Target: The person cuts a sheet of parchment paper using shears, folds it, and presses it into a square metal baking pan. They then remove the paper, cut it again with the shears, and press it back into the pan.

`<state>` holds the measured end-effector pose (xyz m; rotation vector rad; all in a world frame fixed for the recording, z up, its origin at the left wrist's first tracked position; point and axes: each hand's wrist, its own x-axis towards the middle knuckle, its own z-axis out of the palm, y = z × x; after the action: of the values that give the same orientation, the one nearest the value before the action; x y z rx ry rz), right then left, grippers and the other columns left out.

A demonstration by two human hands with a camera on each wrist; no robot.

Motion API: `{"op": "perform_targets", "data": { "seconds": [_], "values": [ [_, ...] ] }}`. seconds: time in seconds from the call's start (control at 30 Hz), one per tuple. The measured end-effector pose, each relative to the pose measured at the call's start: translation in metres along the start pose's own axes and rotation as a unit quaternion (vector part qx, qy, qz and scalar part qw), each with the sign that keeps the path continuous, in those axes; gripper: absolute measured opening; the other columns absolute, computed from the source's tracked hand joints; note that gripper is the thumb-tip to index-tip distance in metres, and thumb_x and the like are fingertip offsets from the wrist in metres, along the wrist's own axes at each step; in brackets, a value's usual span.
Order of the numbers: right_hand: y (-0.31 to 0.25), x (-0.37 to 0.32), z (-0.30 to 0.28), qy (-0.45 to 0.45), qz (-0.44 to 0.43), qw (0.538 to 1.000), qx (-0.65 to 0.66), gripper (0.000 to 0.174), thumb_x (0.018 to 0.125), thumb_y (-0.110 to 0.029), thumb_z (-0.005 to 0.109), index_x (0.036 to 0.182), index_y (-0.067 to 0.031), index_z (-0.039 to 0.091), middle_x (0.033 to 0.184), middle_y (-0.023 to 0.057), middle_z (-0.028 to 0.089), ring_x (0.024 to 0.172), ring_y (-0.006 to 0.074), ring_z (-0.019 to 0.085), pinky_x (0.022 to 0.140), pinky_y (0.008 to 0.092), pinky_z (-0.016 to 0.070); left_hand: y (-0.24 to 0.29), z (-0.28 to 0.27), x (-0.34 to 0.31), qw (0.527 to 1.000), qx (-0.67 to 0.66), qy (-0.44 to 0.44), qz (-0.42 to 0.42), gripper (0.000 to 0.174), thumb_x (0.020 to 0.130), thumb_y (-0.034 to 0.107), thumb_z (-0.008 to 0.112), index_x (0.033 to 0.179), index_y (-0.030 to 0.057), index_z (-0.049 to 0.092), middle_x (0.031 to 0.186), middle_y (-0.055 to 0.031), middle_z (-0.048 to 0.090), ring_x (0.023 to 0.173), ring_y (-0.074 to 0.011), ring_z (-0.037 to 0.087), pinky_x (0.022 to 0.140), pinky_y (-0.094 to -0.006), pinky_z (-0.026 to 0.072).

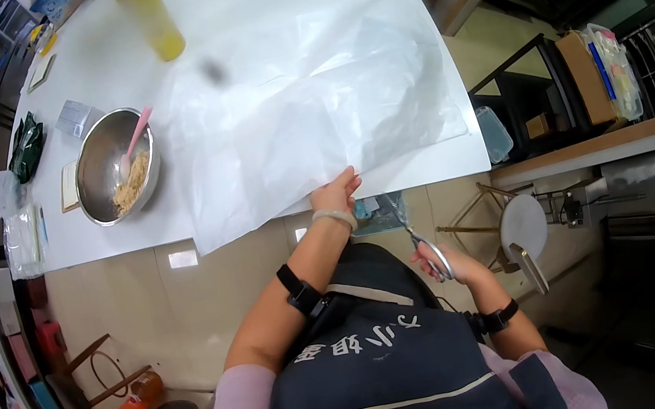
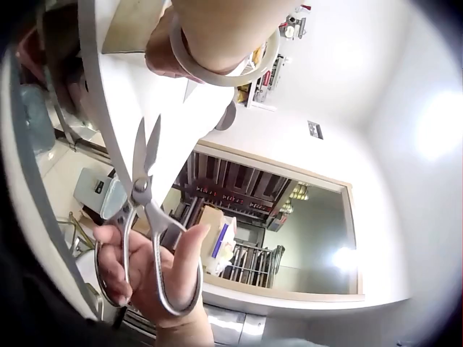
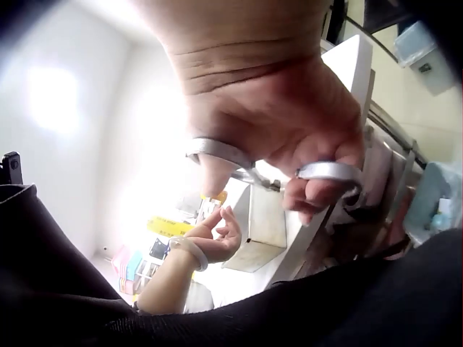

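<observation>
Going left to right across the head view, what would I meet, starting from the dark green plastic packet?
Dark green plastic packet → round stainless steel bowl → left hand → silver metal scissors held in the right hand → round white stool seat → brown cardboard box.

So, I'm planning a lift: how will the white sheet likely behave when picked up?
The sheet is probably floppy: it lies creased, one corner drooping past the edge of the table. It's likely light for its size, since it looks thin. Its slight sheen hints it could slide easily.
</observation>
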<state>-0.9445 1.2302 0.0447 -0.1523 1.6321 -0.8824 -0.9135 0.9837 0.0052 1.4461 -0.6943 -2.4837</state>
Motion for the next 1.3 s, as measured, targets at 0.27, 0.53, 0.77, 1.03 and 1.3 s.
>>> {"op": "perform_targets", "data": {
  "seconds": [0.27,0.53,0.77,1.03,1.3],
  "values": [
    [0.025,0.100,-0.057,0.420,-0.049,0.858,-0.293,0.050,0.082,-0.044,0.054,0.092,0.0054,0.058,0.064,0.0185,0.060,0.064,0.0355,0.060,0.058,0.0402,0.0460,0.020,0.023,-0.024,1.000,-0.025,-0.012,0.014,0.019,0.077,0.009,0.067,0.090,0.0022,0.056,0.083,-0.0061,0.060,0.072,-0.0122,0.061,0.044,-0.0196,0.0356],
    [-0.034,0.161,-0.082,0.561,-0.182,0.744,-0.315,0.051,0.084,-0.039,0.047,0.095,0.0095,0.057,0.100,0.0284,0.058,0.095,0.0371,0.056,0.081,0.0387,0.0431,0.043,0.007,-0.045,0.986,-0.136,-0.091,-0.041,0.012,0.080,0.006,0.063,0.086,0.0042,0.053,0.079,-0.0049,0.060,0.069,-0.0110,0.059,0.046,-0.0171,0.0409],
    [-0.103,0.115,-0.067,0.141,-0.252,0.771,0.568,0.075,0.083,-0.063,0.034,0.124,-0.0013,0.041,0.124,0.0103,0.047,0.106,0.0245,0.048,0.081,0.0360,0.0395,0.038,-0.021,-0.039,0.991,-0.124,-0.051,-0.017,0.011,0.079,0.003,0.062,0.085,0.0009,0.053,0.075,-0.0060,0.058,0.066,-0.0134,0.059,0.048,-0.0187,0.0404],
    [-0.202,0.084,-0.055,0.245,-0.399,0.844,0.260,0.075,0.084,-0.066,0.028,0.134,-0.0110,0.030,0.128,0.0072,0.047,0.113,0.0222,0.047,0.073,0.0327,0.0454,0.039,-0.062,-0.071,0.996,-0.013,0.036,0.074,0.022,0.078,0.011,0.067,0.088,-0.0029,0.053,0.077,-0.0104,0.060,0.065,-0.0169,0.060,0.048,-0.0195,0.0413],
    [-0.217,0.059,-0.025,0.186,-0.417,0.881,0.126,0.087,0.085,-0.056,0.042,0.137,0.0064,0.010,0.105,0.0260,0.057,0.067,0.0201,0.065,0.047,0.0183,0.0381,0.033,-0.076,-0.111,0.705,0.522,0.224,0.425,0.045,0.069,0.033,0.074,0.093,0.0008,0.054,0.070,-0.0064,0.056,0.053,-0.0164,0.054,0.046,-0.0286,0.0408]
  ]
}}
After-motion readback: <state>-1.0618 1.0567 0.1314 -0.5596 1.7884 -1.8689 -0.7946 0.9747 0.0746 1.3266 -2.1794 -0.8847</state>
